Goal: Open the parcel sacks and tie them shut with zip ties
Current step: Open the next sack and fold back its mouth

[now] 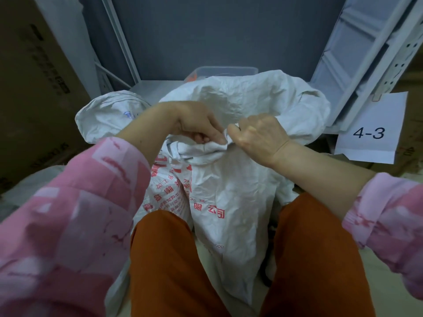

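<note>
Orange trousers (174, 266) flank white sack (229, 191); grey shelving (357, 60) behind.

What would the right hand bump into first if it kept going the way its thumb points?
Probably the left hand. The right hand points leftward across the gathered neck of the sack, and both hands grip it nearly touching; depth is hard to judge.

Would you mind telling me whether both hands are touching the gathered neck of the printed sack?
Touching. The head view shows the left hand and the right hand both pinching the bunched neck of the sack.
</note>
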Demonstrator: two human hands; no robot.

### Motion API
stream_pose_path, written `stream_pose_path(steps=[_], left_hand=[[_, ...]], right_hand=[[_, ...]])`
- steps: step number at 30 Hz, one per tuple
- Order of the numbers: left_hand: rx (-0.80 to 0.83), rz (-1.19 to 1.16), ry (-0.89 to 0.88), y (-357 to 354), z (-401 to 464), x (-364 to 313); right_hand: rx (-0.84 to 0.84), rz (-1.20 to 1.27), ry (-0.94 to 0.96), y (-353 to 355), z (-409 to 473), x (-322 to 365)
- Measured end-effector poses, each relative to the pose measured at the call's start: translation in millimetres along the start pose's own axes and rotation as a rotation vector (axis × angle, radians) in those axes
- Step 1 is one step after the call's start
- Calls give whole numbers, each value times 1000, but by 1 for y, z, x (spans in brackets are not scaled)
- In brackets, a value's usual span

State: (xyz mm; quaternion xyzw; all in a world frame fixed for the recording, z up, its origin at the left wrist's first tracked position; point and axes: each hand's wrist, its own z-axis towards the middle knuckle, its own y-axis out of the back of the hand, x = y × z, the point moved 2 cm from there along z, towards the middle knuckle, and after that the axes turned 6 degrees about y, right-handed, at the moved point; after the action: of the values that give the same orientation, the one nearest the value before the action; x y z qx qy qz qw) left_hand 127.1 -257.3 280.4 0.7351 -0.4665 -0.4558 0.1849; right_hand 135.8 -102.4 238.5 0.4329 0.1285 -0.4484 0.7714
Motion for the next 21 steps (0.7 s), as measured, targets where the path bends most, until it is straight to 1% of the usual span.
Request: stream_pose_path(steps=[1,2,3,4,5,6,7,8,9,11,14,16,19,21], left_hand=[[14,-10,15,-3,4,1],[-9,16,17,-4,7,1],[-62,103,18,-5,9,0],[-146,236,27,-6,10,-1],[-262,372,36,-8,10,-2],[-376,457,32,-9,10,-3],[-464,480,17,-12,10,-2],[-524,469,4,-15,11,1],[-565,458,-9,-18,12,3],[-612,444,-41,-19,13,7],[-644,447,-96,-22,12,8],[-666,456,-133,-25,12,12],[-672,445,-175,-30,11,19],[-602,439,-142,-29,10,21]], right_hand=[[10,12,5,-2,-1,1],[54,26,6,0,0,2],[116,45,-3,3,3,3],[188,121,-24,3,4,4],[308,265,-60,3,8,2],[479,441,-122,0,11,-3],[603,598,-211,2,14,-10],[641,702,-293,4,17,-17],[637,734,-356,5,18,-25],[623,647,-424,2,21,-37],[764,537,-398,-12,16,-30],[746,453,-372,-17,12,-22],[655,256,-205,-17,10,-12],[612,185,-105,-15,10,-4]])
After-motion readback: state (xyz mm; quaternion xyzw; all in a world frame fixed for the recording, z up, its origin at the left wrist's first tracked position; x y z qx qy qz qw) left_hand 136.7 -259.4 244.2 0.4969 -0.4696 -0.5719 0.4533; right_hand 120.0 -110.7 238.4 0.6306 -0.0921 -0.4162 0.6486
